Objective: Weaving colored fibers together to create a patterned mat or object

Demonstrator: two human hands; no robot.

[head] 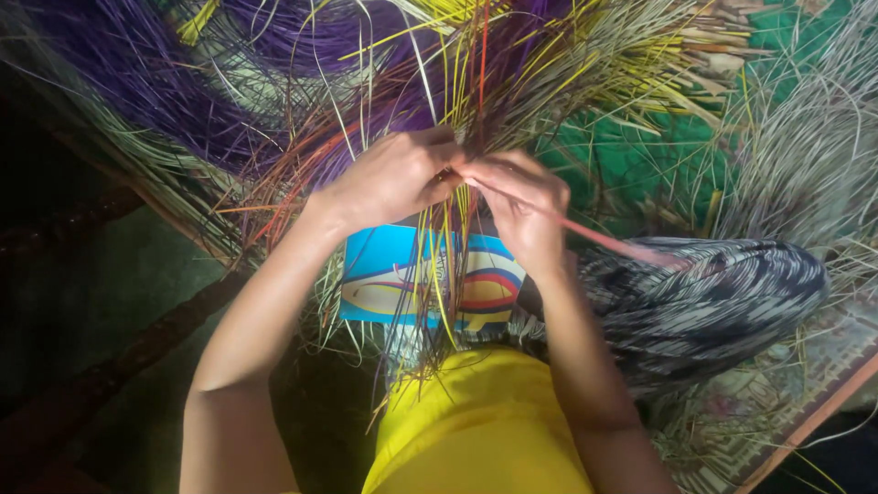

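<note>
**Both hands pinch dyed straw strands at centre frame**

At centre, just above the lap, the left hand (389,178) and the right hand (521,206) meet fingertip to fingertip. Left hand is curled nearly closed, fingers pinched on a bundle of thin yellow, green and dark straw strands (448,274) that hang down toward the near edge. Right hand is also curled tight, gripping the same bundle at the top; a single flat pink-red strip (604,240) runs from its fingers out to the right, blurred.

Strands fan up and away from the pinch point into a large loose heap of dyed straw. Purple straw mass (137,82) sits far left, pale yellow-green straw (631,46) far right of centre, grey-white straw pile (805,155) at right edge.

Under the hanging strands lies a flat blue card or packet with red, yellow and white curved bands (389,270), partly covered by them. Yellow cloth garment (480,425) fills near centre. Black-and-white patterned fabric (704,302) drapes to the right, near the right forearm. Green mat surface (631,165) shows behind the hands, scattered with straw bits. Left side of scene is dark, detail unreadable.
</note>
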